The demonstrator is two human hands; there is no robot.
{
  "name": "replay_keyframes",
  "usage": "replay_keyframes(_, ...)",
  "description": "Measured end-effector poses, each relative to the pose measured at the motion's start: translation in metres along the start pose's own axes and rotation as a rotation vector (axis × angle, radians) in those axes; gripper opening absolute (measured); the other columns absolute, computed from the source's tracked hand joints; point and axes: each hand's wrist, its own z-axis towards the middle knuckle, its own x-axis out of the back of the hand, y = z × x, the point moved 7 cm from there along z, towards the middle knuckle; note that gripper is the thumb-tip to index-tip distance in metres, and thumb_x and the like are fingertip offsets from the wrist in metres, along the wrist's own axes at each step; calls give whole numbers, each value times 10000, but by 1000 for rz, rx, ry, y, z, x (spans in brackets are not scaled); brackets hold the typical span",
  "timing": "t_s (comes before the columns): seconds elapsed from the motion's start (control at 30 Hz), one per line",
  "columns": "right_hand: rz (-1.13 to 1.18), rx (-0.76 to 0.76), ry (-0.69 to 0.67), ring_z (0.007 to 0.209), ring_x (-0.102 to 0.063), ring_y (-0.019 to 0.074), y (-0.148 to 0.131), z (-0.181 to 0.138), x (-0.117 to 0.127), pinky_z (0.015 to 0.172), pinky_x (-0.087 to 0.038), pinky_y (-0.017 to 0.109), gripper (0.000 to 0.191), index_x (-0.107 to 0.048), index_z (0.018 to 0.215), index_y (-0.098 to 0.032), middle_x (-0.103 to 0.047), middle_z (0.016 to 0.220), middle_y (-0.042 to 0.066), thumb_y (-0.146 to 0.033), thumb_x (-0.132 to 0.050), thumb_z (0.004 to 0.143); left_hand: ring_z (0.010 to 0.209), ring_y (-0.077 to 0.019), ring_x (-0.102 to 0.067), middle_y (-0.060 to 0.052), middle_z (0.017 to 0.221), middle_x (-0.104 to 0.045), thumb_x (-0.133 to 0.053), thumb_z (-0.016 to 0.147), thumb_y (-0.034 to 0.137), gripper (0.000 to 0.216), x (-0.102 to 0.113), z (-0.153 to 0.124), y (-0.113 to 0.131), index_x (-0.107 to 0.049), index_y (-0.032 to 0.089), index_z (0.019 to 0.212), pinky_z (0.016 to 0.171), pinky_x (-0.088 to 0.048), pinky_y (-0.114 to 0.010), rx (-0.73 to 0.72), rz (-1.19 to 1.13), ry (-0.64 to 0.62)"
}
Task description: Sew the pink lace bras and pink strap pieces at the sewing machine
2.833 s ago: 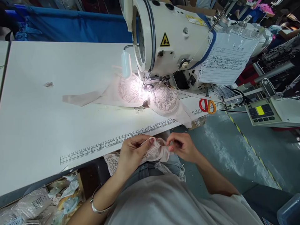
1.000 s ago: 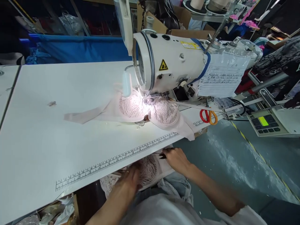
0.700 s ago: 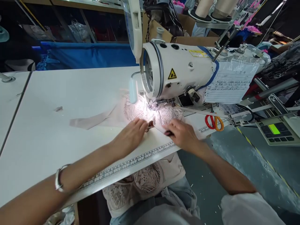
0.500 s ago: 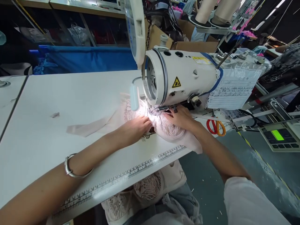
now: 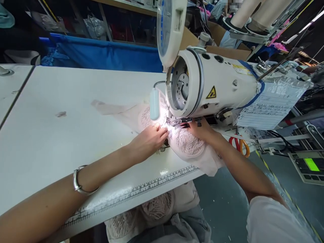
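Observation:
A pale pink bra point(image 5: 189, 143) with lacy cups lies under the needle area of a white sewing machine point(image 5: 222, 81). My left hand point(image 5: 150, 140) pinches the bra's edge just left of the needle, fingertips pressed together. On the other side, my right hand point(image 5: 201, 131) grips the fabric beside the right cup, its fingers partly hidden by a dark metal attachment point(image 5: 188, 120). A small lamp point(image 5: 155, 104) lights the stitching spot brightly, so the fabric there is washed out. One sheer strip of the bra trails leftward over the table point(image 5: 50, 145).
A printed ruler point(image 5: 141, 189) runs along the table's front edge. Scissors point(image 5: 239, 145) with red and orange handles hang at the right, near a control box point(image 5: 310, 165). More lacy bras point(image 5: 158, 204) lie on my lap. Thread cones point(image 5: 249, 15) stand behind the machine.
The view has shifted, so the machine sits further right. The bra's trailing strip has swung away from me and drawn nearer the needle. Both hands still hold the bra.

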Motion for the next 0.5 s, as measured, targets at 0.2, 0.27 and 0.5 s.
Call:
replay_keyframes(0.2,115,227,25,783,-580,148,-11,-7,-9,681,-392,253,546,-601,1367,-311,-691,936,8,-77,-420,907,850,-228,-533,-170,1157,-648,-306,962,43,365,-3,1,-6,-619,107,1140,700,-380,-357,48,-96,93)
replay_keyframes(0.27,123,259,26,740,-541,140,-14,-8,-9,635,-355,250,553,-599,1371,-312,-655,867,-1,-79,-408,907,854,-232,-530,-177,1175,-650,-320,973,57,353,-7,3,-7,-607,96,1175,699,-381,-357,50,-87,82)
replay_keyframes(0.5,116,210,-10,797,-546,168,-25,-7,-3,603,-316,272,596,-591,1374,-315,-679,894,7,-53,-453,857,872,-220,-534,-156,1170,-674,-358,980,88,328,-9,1,-18,-611,132,1183,755,-412,-368,109,-194,154)
